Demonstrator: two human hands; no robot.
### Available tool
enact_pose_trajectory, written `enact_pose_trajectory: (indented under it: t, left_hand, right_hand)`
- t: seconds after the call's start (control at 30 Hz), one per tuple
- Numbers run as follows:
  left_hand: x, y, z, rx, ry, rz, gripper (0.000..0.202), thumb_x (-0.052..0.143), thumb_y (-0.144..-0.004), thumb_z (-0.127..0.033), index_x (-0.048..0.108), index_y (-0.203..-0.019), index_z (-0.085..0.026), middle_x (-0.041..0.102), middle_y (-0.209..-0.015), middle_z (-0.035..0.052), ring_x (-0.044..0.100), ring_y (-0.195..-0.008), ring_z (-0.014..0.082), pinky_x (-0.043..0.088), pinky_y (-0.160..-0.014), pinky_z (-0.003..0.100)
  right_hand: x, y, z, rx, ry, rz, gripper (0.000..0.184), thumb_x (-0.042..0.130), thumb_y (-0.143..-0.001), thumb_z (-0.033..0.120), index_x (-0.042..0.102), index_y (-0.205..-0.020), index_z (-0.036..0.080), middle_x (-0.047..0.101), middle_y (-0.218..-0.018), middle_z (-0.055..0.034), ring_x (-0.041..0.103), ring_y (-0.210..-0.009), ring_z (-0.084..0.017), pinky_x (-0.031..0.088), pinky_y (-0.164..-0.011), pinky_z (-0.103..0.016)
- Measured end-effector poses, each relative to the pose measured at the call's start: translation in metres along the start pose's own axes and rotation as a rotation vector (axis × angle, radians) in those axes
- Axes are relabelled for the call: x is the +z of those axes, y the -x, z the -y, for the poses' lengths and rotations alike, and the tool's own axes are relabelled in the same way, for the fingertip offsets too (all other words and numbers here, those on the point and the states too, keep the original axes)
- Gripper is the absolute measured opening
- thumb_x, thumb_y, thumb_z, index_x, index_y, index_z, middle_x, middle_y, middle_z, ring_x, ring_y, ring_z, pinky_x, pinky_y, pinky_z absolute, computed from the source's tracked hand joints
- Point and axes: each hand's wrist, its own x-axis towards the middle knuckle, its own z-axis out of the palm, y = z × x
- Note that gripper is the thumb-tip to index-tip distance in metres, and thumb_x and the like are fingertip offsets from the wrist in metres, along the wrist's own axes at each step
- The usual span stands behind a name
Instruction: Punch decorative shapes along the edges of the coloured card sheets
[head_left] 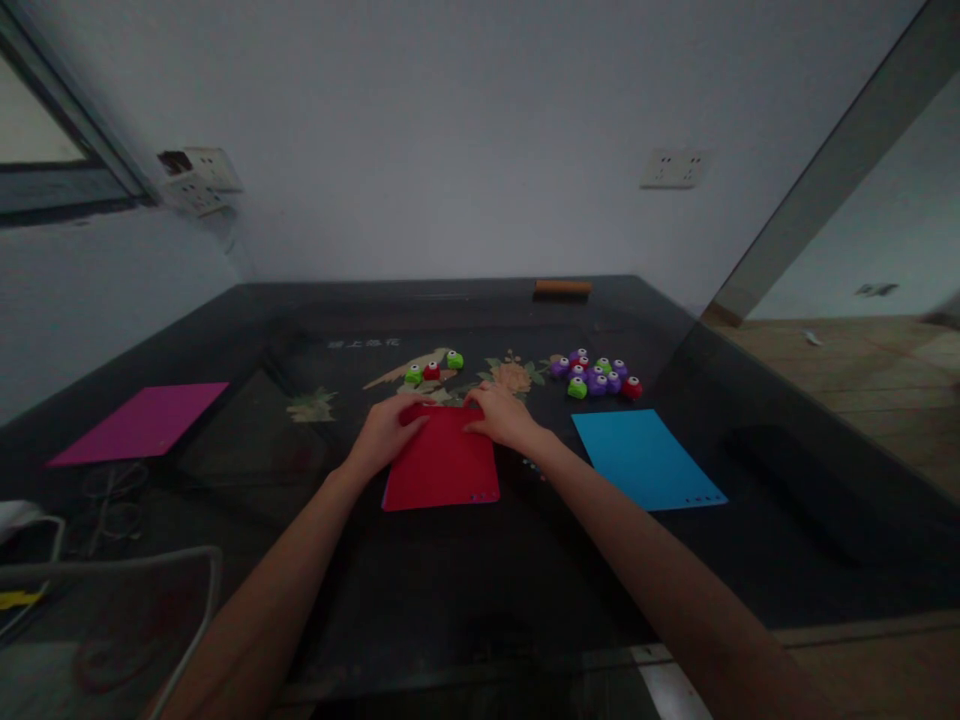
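A red sheet lies on the dark tabletop in front of me, with small marks at its near right corner. A thin bluish edge shows along its left side, perhaps another sheet underneath. My left hand grips the far left corner, thumb on top. At the far right corner, my right hand holds the same sheet with bent fingers. Just beyond the hands sit two green toys with big white eyes and a similar red toy. Farther right is a cluster of several purple, green and red ones.
A blue sheet lies to the right, a magenta sheet far left. An orange-brown cylinder rests near the wall. Thin cables and a metal-framed item occupy the near left. A long dark object lies right.
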Motion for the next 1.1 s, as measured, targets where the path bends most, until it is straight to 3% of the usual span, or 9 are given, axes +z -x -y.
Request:
enact_pose_trajectory:
  t: [0.13,0.27,0.33,0.43,0.53,0.63,0.77,0.93,1.1]
  left_hand:
    - [-0.002,-0.001,0.000,-0.180,0.166,-0.127,0.029,0.061,-0.075,-0.033,0.064,-0.102,-0.022,0.068,-0.100,0.0054,0.063,-0.084,0.0219,0.048,-0.076,0.036]
    - [-0.006,-0.003,0.000,-0.320,0.345,-0.229,0.030,0.065,-0.069,-0.038,0.066,-0.091,-0.018,0.068,-0.086,0.0056,0.063,-0.076,0.0217,0.049,-0.068,0.034]
    - [-0.008,-0.004,-0.001,-0.370,0.404,-0.297,0.031,0.067,-0.067,-0.039,0.066,-0.090,-0.017,0.068,-0.082,0.0047,0.062,-0.075,0.0211,0.049,-0.067,0.032]
    - [-0.010,-0.004,-0.006,-0.410,0.501,-0.379,0.033,0.068,-0.066,-0.040,0.064,-0.090,-0.018,0.067,-0.084,0.0043,0.062,-0.076,0.0204,0.048,-0.067,0.031]
    - [-0.011,-0.003,-0.011,-0.431,0.589,-0.414,0.035,0.069,-0.065,-0.040,0.062,-0.091,-0.017,0.066,-0.083,0.0041,0.061,-0.074,0.0196,0.048,-0.065,0.030]
    - [-0.011,-0.002,-0.014,-0.431,0.609,-0.427,0.035,0.069,-0.065,-0.040,0.062,-0.091,-0.017,0.066,-0.083,0.0042,0.062,-0.074,0.0196,0.049,-0.065,0.031]
    - [-0.012,-0.001,-0.017,-0.398,0.574,-0.424,0.035,0.067,-0.068,-0.042,0.061,-0.094,-0.019,0.066,-0.089,0.0047,0.063,-0.081,0.0217,0.051,-0.070,0.034]
    - [-0.009,-0.003,-0.017,-0.386,0.756,-0.406,0.056,0.063,-0.075,-0.038,0.042,-0.125,-0.024,0.067,-0.101,0.0081,0.066,-0.089,0.0227,0.054,-0.075,0.038]
    - [-0.004,-0.003,-0.017,-0.426,0.829,-0.266,0.046,0.065,-0.072,-0.038,0.054,-0.112,-0.017,0.070,-0.098,0.0109,0.066,-0.089,0.0241,0.054,-0.074,0.037]
  right_hand:
    - [-0.002,-0.002,-0.002,0.012,-0.120,-0.037,0.032,0.071,-0.069,0.025,0.059,-0.097,0.015,0.059,-0.101,-0.0096,0.054,-0.097,-0.023,0.042,-0.081,-0.034]
    - [-0.011,-0.005,-0.006,0.117,-0.446,-0.071,0.033,0.070,-0.069,0.021,0.056,-0.098,0.014,0.062,-0.094,-0.0075,0.058,-0.086,-0.018,0.045,-0.073,-0.029]
    - [-0.018,-0.004,-0.008,0.199,-0.674,-0.002,0.036,0.067,-0.074,0.023,0.054,-0.105,0.013,0.064,-0.091,-0.0080,0.060,-0.077,-0.016,0.046,-0.063,-0.026]
    - [-0.027,0.001,-0.010,0.205,-0.911,0.223,0.032,0.063,-0.077,0.031,0.057,-0.102,0.012,0.066,-0.085,-0.0074,0.058,-0.065,-0.013,0.044,-0.051,-0.023]
    - [-0.031,0.005,-0.011,0.123,-0.965,0.405,0.026,0.066,-0.073,0.034,0.064,-0.088,0.013,0.067,-0.080,-0.0049,0.056,-0.060,-0.011,0.044,-0.050,-0.020]
    - [-0.030,0.006,-0.009,0.119,-0.919,0.454,0.017,0.069,-0.070,0.029,0.066,-0.076,0.013,0.066,-0.072,-0.0027,0.056,-0.058,-0.010,0.045,-0.051,-0.020]
    - [-0.029,0.006,-0.005,0.140,-0.822,0.435,0.009,0.067,-0.070,0.021,0.064,-0.066,0.013,0.063,-0.061,-0.0005,0.053,-0.051,-0.009,0.045,-0.048,-0.020]
    - [-0.029,0.004,-0.007,0.170,-0.842,0.355,0.008,0.067,-0.071,0.018,0.063,-0.065,0.014,0.063,-0.060,-0.0001,0.053,-0.049,-0.009,0.046,-0.047,-0.021]
    - [-0.040,0.007,-0.011,0.203,-0.906,0.215,0.005,0.065,-0.072,0.014,0.065,-0.077,0.017,0.067,-0.071,-0.0006,0.056,-0.054,-0.009,0.047,-0.047,-0.020]
